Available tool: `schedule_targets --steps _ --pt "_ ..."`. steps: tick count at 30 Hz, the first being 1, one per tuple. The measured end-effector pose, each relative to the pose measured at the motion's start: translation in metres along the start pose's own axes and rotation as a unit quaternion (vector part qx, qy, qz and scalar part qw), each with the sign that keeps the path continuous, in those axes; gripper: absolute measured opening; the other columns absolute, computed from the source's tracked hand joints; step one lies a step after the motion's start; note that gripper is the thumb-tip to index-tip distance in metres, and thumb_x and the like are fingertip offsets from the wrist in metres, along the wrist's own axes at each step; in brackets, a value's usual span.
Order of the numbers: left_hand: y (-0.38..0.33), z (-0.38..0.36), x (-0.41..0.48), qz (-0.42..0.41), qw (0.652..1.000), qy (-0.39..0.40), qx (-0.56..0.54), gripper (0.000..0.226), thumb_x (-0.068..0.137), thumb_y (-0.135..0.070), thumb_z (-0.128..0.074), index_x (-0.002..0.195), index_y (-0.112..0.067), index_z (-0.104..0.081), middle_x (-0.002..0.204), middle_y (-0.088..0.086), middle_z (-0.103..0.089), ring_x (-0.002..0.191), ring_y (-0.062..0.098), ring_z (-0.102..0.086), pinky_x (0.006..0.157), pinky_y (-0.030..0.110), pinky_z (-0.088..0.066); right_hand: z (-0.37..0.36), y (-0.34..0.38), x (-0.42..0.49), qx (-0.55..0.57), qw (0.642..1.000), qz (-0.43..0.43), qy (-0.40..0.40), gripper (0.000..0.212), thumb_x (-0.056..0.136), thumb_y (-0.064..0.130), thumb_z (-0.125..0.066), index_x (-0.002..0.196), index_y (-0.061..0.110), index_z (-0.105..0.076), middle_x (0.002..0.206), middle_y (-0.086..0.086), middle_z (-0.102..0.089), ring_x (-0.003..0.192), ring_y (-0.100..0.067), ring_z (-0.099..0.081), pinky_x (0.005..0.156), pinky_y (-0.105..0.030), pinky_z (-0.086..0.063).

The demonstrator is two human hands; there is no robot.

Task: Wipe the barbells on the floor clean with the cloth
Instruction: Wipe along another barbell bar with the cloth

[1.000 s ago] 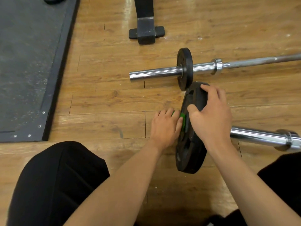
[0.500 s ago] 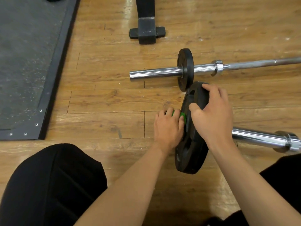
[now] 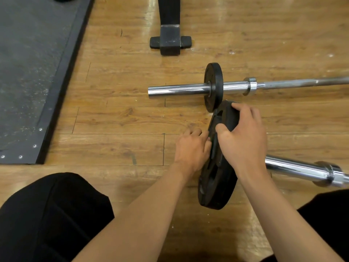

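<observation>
Item: wooden floor [image 3: 117, 120], seen from above. Far barbell [image 3: 177, 91], centre right of frame: it lies level across the boards, its chrome sleeve end pointing left and its shaft running off the right edge. A small plate [image 3: 213, 86], black, stands upright on the sleeve. Near barbell [image 3: 298, 168], lower right: its chrome sleeve and collar slant toward the right edge. Large plate [image 3: 215, 188], black, lower centre: it stands on edge on the floor, tilted, at the sleeve's left end, with its upper rim just beside the small plate. Right hand [image 3: 245, 138]: it grips the large plate's upper rim, fingers curled over the top and thumb on the left face. Left hand [image 3: 190, 150]: its fingers are curled and pushed against the plate's left face; what it holds, and where the cloth is, cannot be told. Dark rubber mat [image 3: 28, 72] with a screwed edge, upper left. Black bench foot [image 3: 170, 43], top centre. Knees in black trousers [image 3: 49, 214] at the lower corners.
</observation>
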State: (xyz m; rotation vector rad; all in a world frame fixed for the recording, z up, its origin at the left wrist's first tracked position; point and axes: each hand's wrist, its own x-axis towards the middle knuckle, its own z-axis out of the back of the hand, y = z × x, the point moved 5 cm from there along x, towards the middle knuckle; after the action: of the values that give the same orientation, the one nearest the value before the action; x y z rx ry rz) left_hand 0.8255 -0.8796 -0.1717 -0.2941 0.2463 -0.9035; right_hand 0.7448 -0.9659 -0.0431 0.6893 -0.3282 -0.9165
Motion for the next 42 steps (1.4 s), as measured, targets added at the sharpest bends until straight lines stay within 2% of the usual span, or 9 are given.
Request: schedule_targets --steps 7,14,19,24,29,32,35,39,42 --pt "-0.006 -0.013 -0.066 -0.001 0.996 -0.080 -0.051 0.047 0.109 -0.034 -0.038 0.151 -0.015 -0.048 0.160 0.006 -0.041 0.158 0.029 -0.022 0.122 0.042 -0.027 0.002 0.000 -0.008 -0.010 1.000 0.000 0.004 0.056 0.087 0.024 -0.069 0.139 0.024 -0.052 0.140 0.005 -0.048 0.116 -0.019 -0.056 0.086 -0.028 -0.039" --pt "-0.005 0.013 0.001 0.025 0.999 0.028 0.003 0.043 0.109 -0.037 -0.029 0.114 -0.012 -0.063 0.109 0.010 -0.063 0.093 0.034 -0.061 0.069 0.039 -0.040 0.001 -0.002 0.001 0.003 1.000 0.000 -0.002 0.054 0.086 0.024 -0.069 0.138 0.025 -0.054 0.139 0.006 -0.049 0.113 -0.018 -0.057 0.085 -0.029 -0.040" --pt "0.002 0.009 -0.003 -0.021 0.995 -0.013 -0.092 0.034 0.110 -0.033 -0.039 0.107 -0.012 -0.065 0.097 0.005 -0.060 0.088 0.030 -0.059 0.071 0.042 -0.046 0.002 -0.003 -0.002 0.004 1.000 0.002 0.000 0.053 0.087 0.023 -0.068 0.138 0.024 -0.054 0.138 0.007 -0.049 0.109 -0.014 -0.054 0.085 -0.028 -0.039" --pt "0.000 -0.006 -0.066 -0.040 0.995 -0.062 -0.064 0.047 0.112 -0.038 -0.036 0.153 -0.018 -0.046 0.155 0.006 -0.044 0.153 0.029 -0.030 0.113 0.040 -0.037 0.002 -0.002 -0.016 -0.007 1.000 0.007 0.001 0.056 0.088 0.024 -0.071 0.140 0.023 -0.051 0.140 0.005 -0.047 0.115 -0.018 -0.054 0.085 -0.028 -0.039" --pt "0.006 0.014 -0.015 0.028 0.997 0.036 -0.070 0.036 0.109 -0.043 -0.039 0.112 -0.016 -0.063 0.104 0.006 -0.062 0.097 0.028 -0.062 0.067 0.038 -0.046 0.001 -0.004 -0.015 0.002 1.000 0.009 -0.002 0.057 0.087 0.023 -0.070 0.141 0.023 -0.050 0.141 0.005 -0.046 0.115 -0.018 -0.055 0.086 -0.029 -0.040" --pt "0.008 0.015 0.019 0.088 0.978 0.157 -0.108 0.036 0.107 -0.039 -0.043 0.085 -0.016 -0.061 0.089 0.010 -0.064 0.084 0.031 -0.059 0.067 0.035 -0.034 0.001 -0.003 -0.013 0.005 1.000 0.009 0.000 0.057 0.087 0.024 -0.069 0.141 0.024 -0.050 0.141 0.005 -0.046 0.116 -0.018 -0.055 0.086 -0.030 -0.040" --pt "0.006 0.014 0.008 0.058 0.987 0.083 -0.125 0.028 0.107 -0.034 -0.047 0.092 -0.015 -0.061 0.091 0.009 -0.064 0.086 0.029 -0.061 0.069 0.034 -0.036 0.001 -0.004 -0.015 0.001 1.000 0.014 0.000 0.057 0.087 0.024 -0.070 0.140 0.022 -0.050 0.141 0.005 -0.046 0.116 -0.019 -0.055 0.086 -0.030 -0.040" --pt "-0.009 -0.007 -0.067 -0.010 0.994 -0.065 -0.084 0.044 0.110 -0.033 -0.043 0.147 -0.012 -0.052 0.149 0.009 -0.052 0.148 0.031 -0.038 0.117 0.041 -0.036 0.002 -0.004 -0.027 -0.014 1.000 0.019 -0.009 0.057 0.087 0.022 -0.072 0.139 0.020 -0.050 0.141 0.004 -0.045 0.117 -0.022 -0.055 0.086 -0.030 -0.042" --pt "-0.001 -0.011 -0.067 -0.026 0.995 -0.065 -0.072 0.048 0.111 -0.038 -0.037 0.152 -0.016 -0.046 0.155 0.006 -0.046 0.157 0.029 -0.023 0.121 0.042 -0.032 0.001 -0.003 -0.031 -0.019 0.999 0.029 -0.014 0.059 0.086 0.023 -0.073 0.140 0.020 -0.049 0.144 0.003 -0.044 0.120 -0.023 -0.055 0.089 -0.032 -0.047"
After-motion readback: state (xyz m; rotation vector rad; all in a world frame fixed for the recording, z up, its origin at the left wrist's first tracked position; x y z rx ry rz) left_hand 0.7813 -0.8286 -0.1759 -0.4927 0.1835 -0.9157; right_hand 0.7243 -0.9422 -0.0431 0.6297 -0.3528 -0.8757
